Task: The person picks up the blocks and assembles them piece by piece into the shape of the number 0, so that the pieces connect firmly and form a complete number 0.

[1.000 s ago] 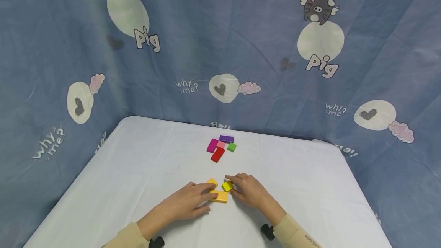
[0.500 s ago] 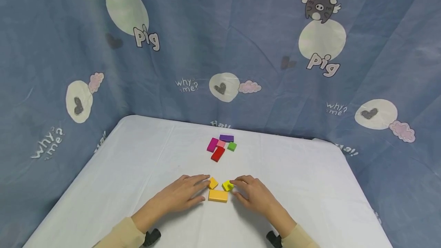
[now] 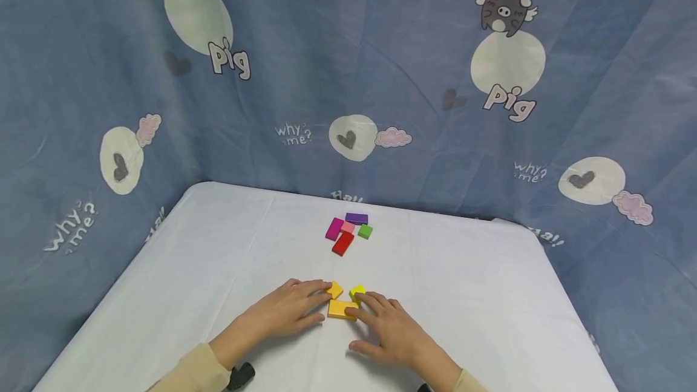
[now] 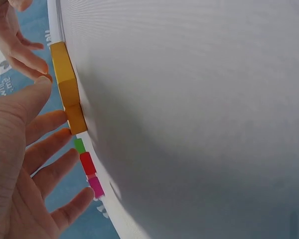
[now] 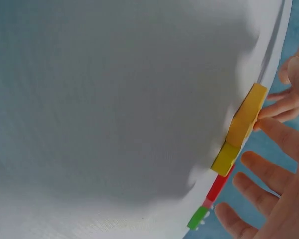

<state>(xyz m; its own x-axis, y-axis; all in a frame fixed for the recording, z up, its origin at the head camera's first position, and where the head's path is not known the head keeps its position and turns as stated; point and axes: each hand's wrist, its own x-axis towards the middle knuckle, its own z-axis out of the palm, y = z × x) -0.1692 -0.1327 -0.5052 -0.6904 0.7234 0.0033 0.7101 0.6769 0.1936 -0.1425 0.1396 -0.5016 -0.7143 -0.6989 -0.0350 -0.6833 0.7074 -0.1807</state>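
Left sleeve (image 3: 193,371): beige, cut off by the lower edge; a black wrist device (image 3: 241,375) beside it, partly hidden.
Left hand (image 3: 291,308): fingers spread and fairly straight, no pinch seen; fingertips at the small orange block, pressure cannot be told.
Small orange block (image 3: 336,290): on the table, left edge hidden by fingertips.
Magenta block (image 3: 334,228): in the far group, slanted.
Long orange block (image 3: 339,310): flat, nearest the person, right end partly covered by a right-hand finger.
Red block (image 3: 343,243): slanted, nearest of the far group.
Pink block (image 3: 348,228): hemmed in by its neighbours, outline hard to make out.
Purple block (image 3: 356,218): farthest back.
Yellow block (image 3: 357,289): behind the long block, near face partly hidden by a fingertip.
Green block (image 3: 365,231): right of the pink.
Right hand (image 3: 392,331): fingers spread, thumb apart, no pinch seen.
Table (image 3: 463,271): white cover, rounded far corners, near edge out of frame.
Backdrop (image 3: 425,71): blue cloth, pig prints, one cropped at top.
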